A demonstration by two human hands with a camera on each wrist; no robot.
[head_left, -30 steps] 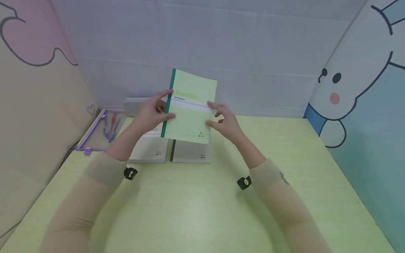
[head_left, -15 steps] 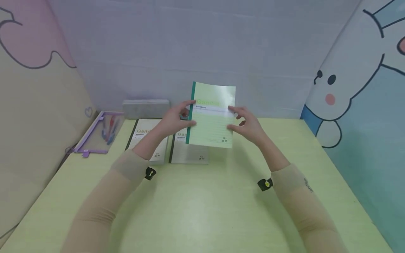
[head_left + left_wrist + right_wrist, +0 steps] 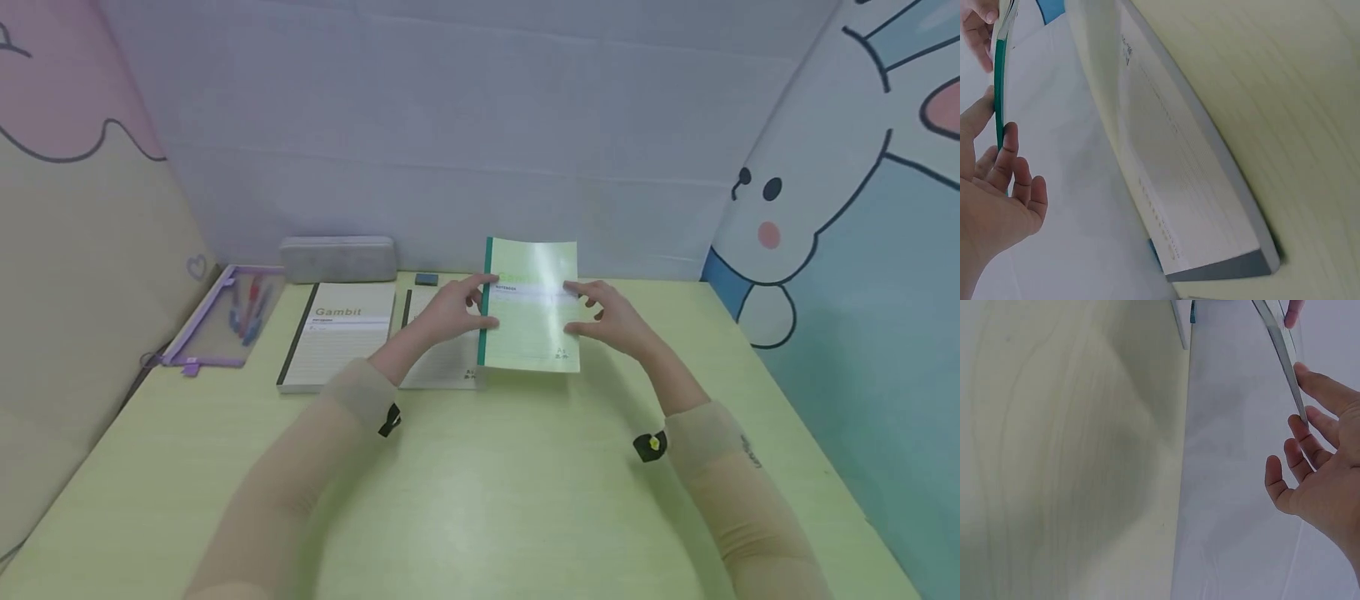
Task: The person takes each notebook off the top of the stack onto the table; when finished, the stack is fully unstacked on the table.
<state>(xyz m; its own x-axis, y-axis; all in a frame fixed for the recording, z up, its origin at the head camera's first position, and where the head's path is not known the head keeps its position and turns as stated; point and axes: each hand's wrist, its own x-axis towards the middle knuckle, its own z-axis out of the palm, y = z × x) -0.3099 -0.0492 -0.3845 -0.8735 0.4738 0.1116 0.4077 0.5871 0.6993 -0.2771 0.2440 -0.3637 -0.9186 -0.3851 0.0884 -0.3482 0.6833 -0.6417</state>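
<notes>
A light green notebook with a dark green spine is held above the back of the table, its cover facing me. My left hand pinches the spine edge between thumb and fingers. At the opposite edge, my right hand pinches the notebook the same way. Both wrist views show it edge-on, the green spine between the left fingers and the page edges by the right ones. Below and left lies a grey-white notebook, partly covered by my left hand and forearm. Another white notebook lies farther left.
A grey pencil case stands at the back wall behind the white notebook. Left of it lies a purple-edged clear pouch with several pens. A small dark blue block sits near the table's back edge.
Both hands have carried the green notebook to the right and lower, away from above the two lying notebooks. More of those notebooks and the small blue block now show.
</notes>
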